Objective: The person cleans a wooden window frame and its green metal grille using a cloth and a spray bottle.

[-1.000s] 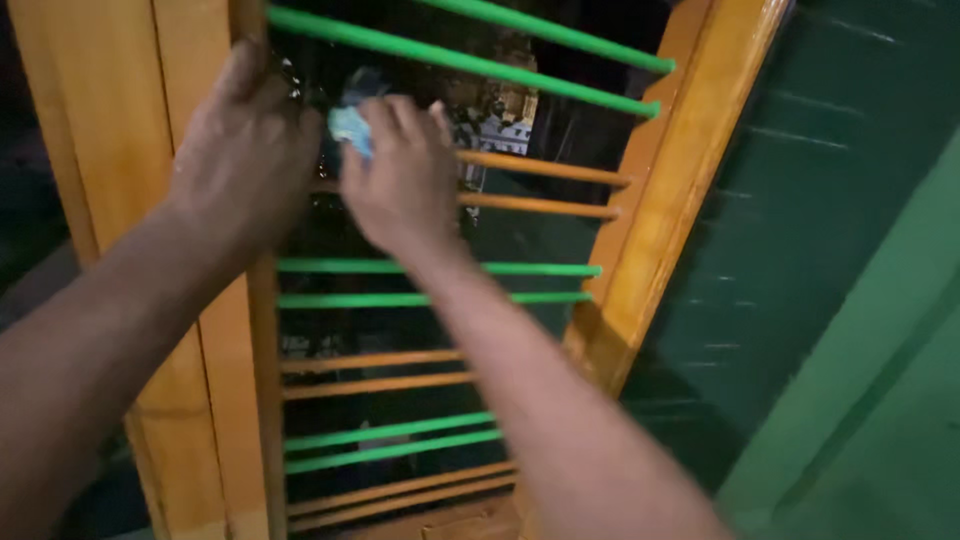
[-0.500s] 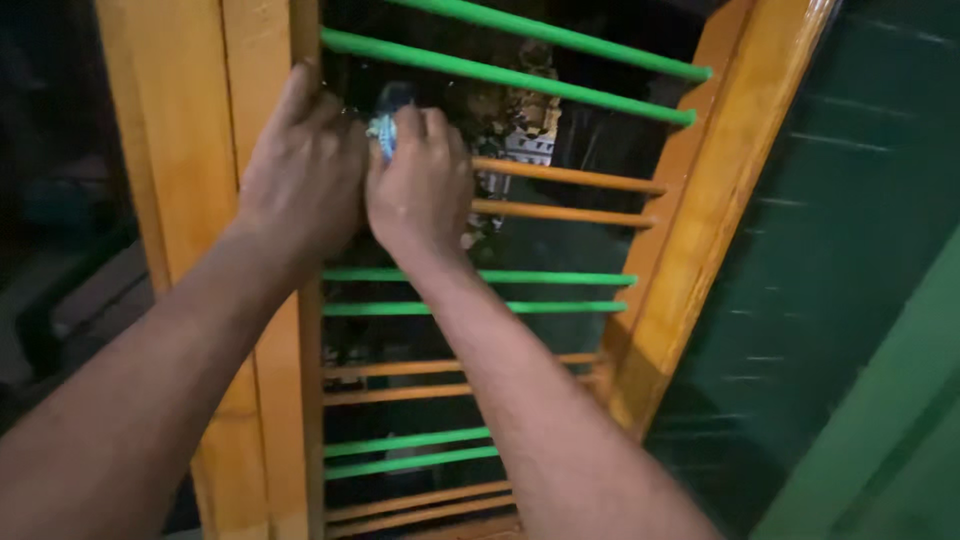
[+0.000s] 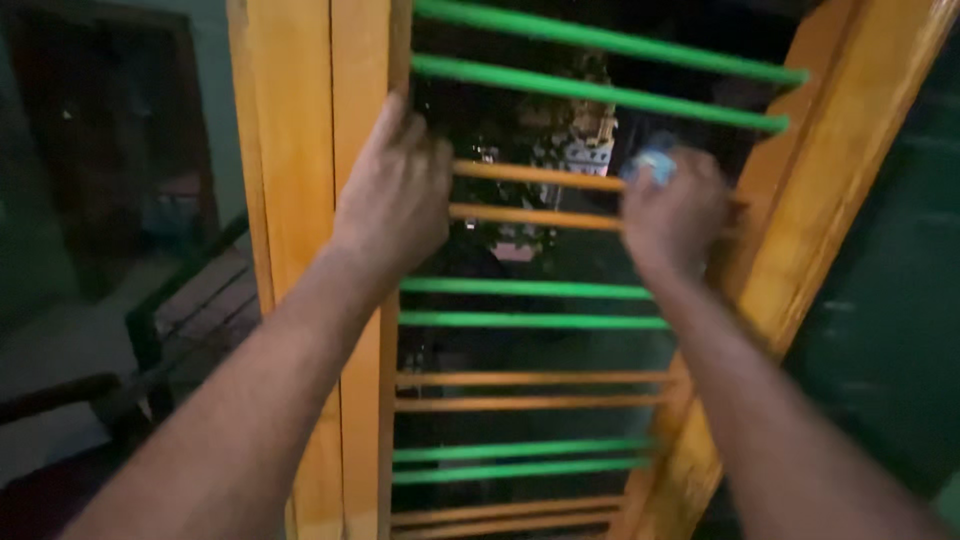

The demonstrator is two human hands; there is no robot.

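A window with a yellow-orange wooden frame (image 3: 300, 200) fills the view, crossed by pairs of green bars (image 3: 600, 90) and orange bars (image 3: 530, 175). My left hand (image 3: 395, 190) rests flat against the frame's left inner edge, at the left ends of the upper orange bars. My right hand (image 3: 675, 215) is closed on a small light-blue cloth (image 3: 650, 165) and presses it on the right end of the same orange bars, close to the frame's right post (image 3: 800, 250). Both forearms reach up from below.
Behind the bars the glass is dark with dim reflections. A dark green wall (image 3: 890, 330) lies to the right of the frame. To the left are a dim room, a dark railing (image 3: 180, 300) and a doorway.
My right hand has slid the cloth from the left end of the orange bars to their right end. My left hand stays at the left edge. The view has shifted left.
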